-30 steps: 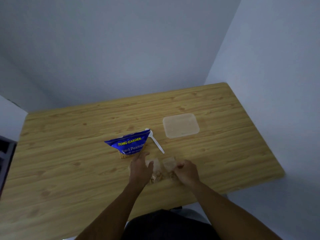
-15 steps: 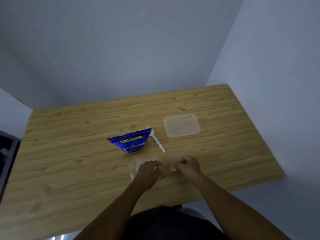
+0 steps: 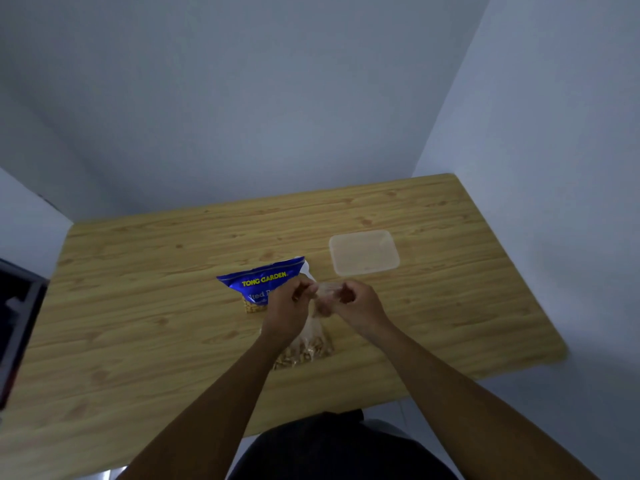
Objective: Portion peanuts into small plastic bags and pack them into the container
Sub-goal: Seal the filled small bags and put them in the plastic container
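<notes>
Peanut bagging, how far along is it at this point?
Done: a small plastic bag has peanuts in its bottom. In hand: the left hand and right hand pinch its top, apparently closing it. Left: the container beyond looks empty, so packing has not begun, and the blue peanut pack shows nuts inside for more portions.

Both hands up off table [image 3: 138, 306]: left hand [image 3: 287, 308] + right hand [image 3: 356, 304] pinch top of small clear bag [image 3: 310, 344], peanuts at its bottom. Blue peanut pack [image 3: 256, 282] behind left hand, clear container [image 3: 363, 252] beyond right.
</notes>
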{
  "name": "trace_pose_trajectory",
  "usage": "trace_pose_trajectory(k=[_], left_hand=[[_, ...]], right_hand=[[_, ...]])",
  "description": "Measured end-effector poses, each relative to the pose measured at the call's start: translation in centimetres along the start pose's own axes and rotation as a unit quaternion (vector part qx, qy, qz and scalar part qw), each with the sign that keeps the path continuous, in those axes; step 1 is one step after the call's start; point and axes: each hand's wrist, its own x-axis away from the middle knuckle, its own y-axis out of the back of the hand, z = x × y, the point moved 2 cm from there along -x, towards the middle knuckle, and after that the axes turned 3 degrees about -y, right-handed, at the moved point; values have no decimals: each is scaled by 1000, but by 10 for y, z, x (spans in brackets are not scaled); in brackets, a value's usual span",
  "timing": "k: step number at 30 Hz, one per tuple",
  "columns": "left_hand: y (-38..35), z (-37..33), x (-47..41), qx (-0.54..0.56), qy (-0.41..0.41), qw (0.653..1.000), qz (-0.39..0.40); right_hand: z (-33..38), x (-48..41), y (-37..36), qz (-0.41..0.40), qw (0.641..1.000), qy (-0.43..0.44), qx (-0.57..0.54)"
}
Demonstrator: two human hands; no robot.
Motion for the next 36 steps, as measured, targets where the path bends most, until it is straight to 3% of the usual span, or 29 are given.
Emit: trace_pose_trajectory(k=[4,13,18,23,27,30,33,36], left_hand=[[2,-5,3,-1,-13,1000,-5],[2,-13,6,7,-12,1000,-7],[4,-6,3,16,12,1000,-17],[4,-2,1,34,20,999,8],[4,-2,-1,11,24,1000,10],[4,1,-3,-10,36,999,-7],[1,15,1,-11,81,997,-13],[-11,38,7,3,151,988,32]], right_hand=[[18,4,1,-16,998,58,-24],[33,1,1,-66,985,138,78],[27,-2,5,-64,994,81,21],[20,-4,6,-77,994,79,22],[17,-6,-3,-53,997,60,-1],[7,-6,-10,9,999,8,-47],[-7,-5,-11,45,997,-40,-45],[-21,-5,-9,58,995,-81,-2]])
